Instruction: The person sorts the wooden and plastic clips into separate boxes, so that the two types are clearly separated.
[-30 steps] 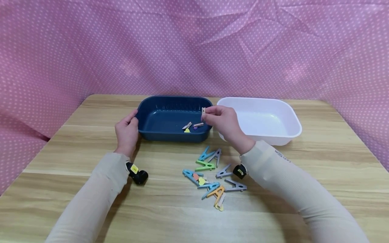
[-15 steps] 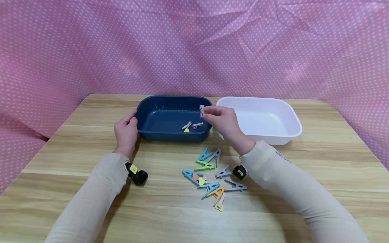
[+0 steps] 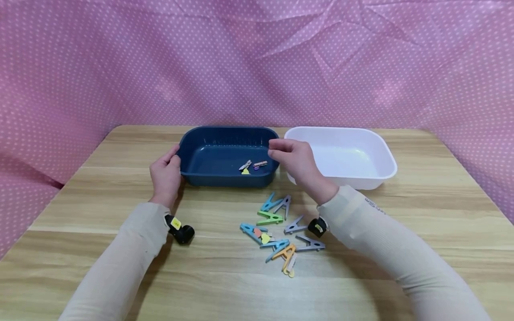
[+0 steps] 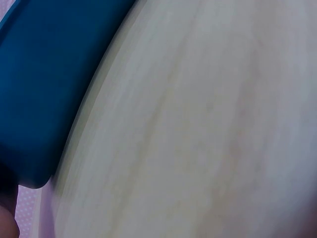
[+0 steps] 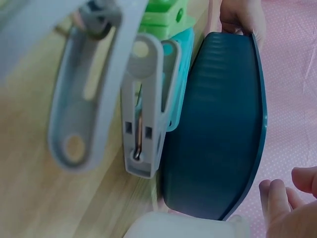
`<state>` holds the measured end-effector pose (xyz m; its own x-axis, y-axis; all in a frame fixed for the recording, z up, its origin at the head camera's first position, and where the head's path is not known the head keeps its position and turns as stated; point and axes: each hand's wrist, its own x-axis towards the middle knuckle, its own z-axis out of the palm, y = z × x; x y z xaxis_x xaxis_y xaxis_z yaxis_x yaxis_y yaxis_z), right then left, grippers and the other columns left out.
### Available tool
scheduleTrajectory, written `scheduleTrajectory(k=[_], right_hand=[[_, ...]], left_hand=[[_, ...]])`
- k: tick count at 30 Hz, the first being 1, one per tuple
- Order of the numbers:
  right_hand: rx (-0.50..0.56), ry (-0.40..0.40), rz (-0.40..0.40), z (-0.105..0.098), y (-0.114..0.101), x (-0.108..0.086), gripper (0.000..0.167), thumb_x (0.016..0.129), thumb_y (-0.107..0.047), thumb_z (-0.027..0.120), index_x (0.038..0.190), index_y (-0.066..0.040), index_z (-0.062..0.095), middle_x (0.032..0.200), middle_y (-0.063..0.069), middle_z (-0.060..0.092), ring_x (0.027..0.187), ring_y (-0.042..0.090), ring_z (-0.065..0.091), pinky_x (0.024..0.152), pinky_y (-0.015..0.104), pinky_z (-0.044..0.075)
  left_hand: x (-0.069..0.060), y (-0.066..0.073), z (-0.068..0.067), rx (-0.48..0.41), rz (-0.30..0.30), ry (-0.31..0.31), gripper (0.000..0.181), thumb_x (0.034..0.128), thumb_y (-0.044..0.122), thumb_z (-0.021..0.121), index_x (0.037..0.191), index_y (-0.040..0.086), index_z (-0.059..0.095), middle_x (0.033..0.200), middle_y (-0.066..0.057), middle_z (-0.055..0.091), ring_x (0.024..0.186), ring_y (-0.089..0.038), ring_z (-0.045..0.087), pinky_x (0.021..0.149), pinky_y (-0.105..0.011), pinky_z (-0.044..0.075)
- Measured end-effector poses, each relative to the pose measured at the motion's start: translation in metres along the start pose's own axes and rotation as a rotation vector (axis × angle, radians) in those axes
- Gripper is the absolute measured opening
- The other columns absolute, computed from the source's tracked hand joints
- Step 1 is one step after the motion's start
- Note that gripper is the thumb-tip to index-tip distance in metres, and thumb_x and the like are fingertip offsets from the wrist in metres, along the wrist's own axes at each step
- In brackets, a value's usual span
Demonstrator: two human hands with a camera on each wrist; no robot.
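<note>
My left hand (image 3: 165, 178) grips the left end of a navy plastic basin (image 3: 225, 180); in the right wrist view, that hand's fingers (image 5: 241, 17) are at the basin's far end. Over the basin's right rim is my right hand (image 3: 295, 162). In the right wrist view its thumb and fingertips (image 5: 279, 196) stand apart, with nothing visible between them. Two small wooden clothespins lie in the basin, one with a yellow heart (image 3: 246, 171), the other clothespin (image 3: 260, 164) with a purple piece.
Right of the navy basin stands a white basin (image 3: 345, 183). In front lie several plastic clothespins, including a green clothespin (image 3: 270, 218), blue and grey ones, and an orange clothespin (image 3: 286, 255). Heart-trimmed wooden pegs lie among them. A pink dotted cloth (image 3: 257, 62) hangs behind the table (image 3: 217, 276).
The small wooden clothespin pinched in my right fingertips is gone from them; where it lies is hidden. My left hand keeps its hold on the navy basin.
</note>
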<state>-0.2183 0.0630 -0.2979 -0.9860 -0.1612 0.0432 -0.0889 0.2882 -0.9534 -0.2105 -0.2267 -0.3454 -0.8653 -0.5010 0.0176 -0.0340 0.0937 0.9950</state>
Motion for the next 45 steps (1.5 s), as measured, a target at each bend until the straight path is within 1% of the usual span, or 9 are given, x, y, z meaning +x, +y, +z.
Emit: scheduleTrajectory(k=[14,18,22,24,29,33,35,41,45], right_hand=[[0.027,-0.156,-0.011,-0.011,-0.007,-0.014,0.026,0.087,-0.016,0.063,0.112,-0.006,0.065,0.115,0.009,0.064,0.104,0.018,0.057,0.094,0.035,0.046],[-0.007,-0.227,0.000,-0.014,-0.009,-0.020,0.025,0.086,-0.015,0.064,0.111,-0.008,0.066,0.111,0.008,0.066,0.097,0.018,0.058,0.090,0.038,0.048],[-0.047,-0.307,-0.027,-0.017,-0.008,-0.026,0.026,0.085,-0.015,0.066,0.110,-0.006,0.066,0.106,0.007,0.067,0.092,0.018,0.060,0.086,0.037,0.051],[-0.062,-0.350,-0.062,-0.019,-0.007,-0.028,0.027,0.085,-0.014,0.067,0.109,-0.004,0.066,0.105,0.009,0.067,0.091,0.018,0.061,0.083,0.033,0.053],[-0.096,-0.476,-0.134,-0.021,-0.004,-0.033,0.029,0.084,-0.009,0.067,0.110,0.001,0.065,0.106,0.016,0.067,0.092,0.016,0.063,0.081,0.029,0.054],[-0.124,-0.561,-0.186,-0.022,-0.003,-0.039,0.028,0.083,-0.005,0.066,0.110,0.001,0.065,0.107,0.018,0.066,0.090,0.016,0.064,0.081,0.030,0.054],[-0.145,-0.598,-0.208,-0.022,-0.003,-0.041,0.027,0.083,-0.006,0.067,0.110,-0.001,0.065,0.106,0.018,0.066,0.089,0.016,0.063,0.080,0.030,0.054],[-0.228,-0.681,-0.222,-0.022,-0.001,-0.047,0.029,0.082,-0.011,0.069,0.110,-0.004,0.066,0.103,0.013,0.068,0.087,0.013,0.064,0.079,0.027,0.054],[-0.280,-0.728,-0.245,-0.020,0.001,-0.050,0.029,0.082,-0.012,0.069,0.109,-0.004,0.066,0.101,0.010,0.069,0.087,0.010,0.063,0.078,0.025,0.053]], left_hand=[[0.001,0.000,-0.001,-0.011,-0.011,0.004,0.039,0.0935,0.011,0.042,0.129,0.017,0.055,0.138,0.005,0.048,0.129,-0.004,0.038,0.106,-0.024,0.032],[0.001,-0.001,-0.001,-0.016,-0.007,0.005,0.038,0.0932,0.011,0.042,0.129,0.018,0.055,0.137,0.005,0.048,0.123,-0.004,0.043,0.083,-0.008,0.044],[0.000,0.000,0.000,0.001,-0.003,0.007,0.039,0.0932,0.011,0.043,0.128,0.019,0.056,0.137,0.005,0.049,0.109,-0.005,0.048,0.051,-0.010,0.035],[0.001,0.001,0.000,0.004,0.004,0.012,0.038,0.0932,0.012,0.043,0.128,0.019,0.056,0.136,0.005,0.050,0.109,-0.003,0.048,0.057,-0.009,0.038],[-0.001,0.003,0.001,0.004,0.006,0.001,0.038,0.0935,0.011,0.043,0.129,0.017,0.055,0.137,0.005,0.048,0.124,0.000,0.040,0.099,-0.015,0.037],[-0.001,0.003,0.001,-0.002,0.004,-0.005,0.039,0.0937,0.011,0.042,0.130,0.017,0.055,0.138,0.005,0.048,0.123,-0.003,0.042,0.086,-0.006,0.041],[-0.001,0.002,0.001,0.007,0.007,0.000,0.039,0.0935,0.011,0.042,0.129,0.018,0.055,0.137,0.005,0.048,0.119,-0.004,0.044,0.068,-0.007,0.041],[-0.001,0.001,0.000,0.009,0.007,-0.006,0.038,0.0942,0.011,0.042,0.130,0.017,0.054,0.138,0.005,0.047,0.126,-0.002,0.039,0.101,-0.018,0.037],[-0.002,0.001,-0.002,-0.001,0.000,-0.015,0.039,0.0945,0.012,0.041,0.131,0.017,0.053,0.139,0.005,0.046,0.128,-0.003,0.038,0.106,-0.025,0.033]])
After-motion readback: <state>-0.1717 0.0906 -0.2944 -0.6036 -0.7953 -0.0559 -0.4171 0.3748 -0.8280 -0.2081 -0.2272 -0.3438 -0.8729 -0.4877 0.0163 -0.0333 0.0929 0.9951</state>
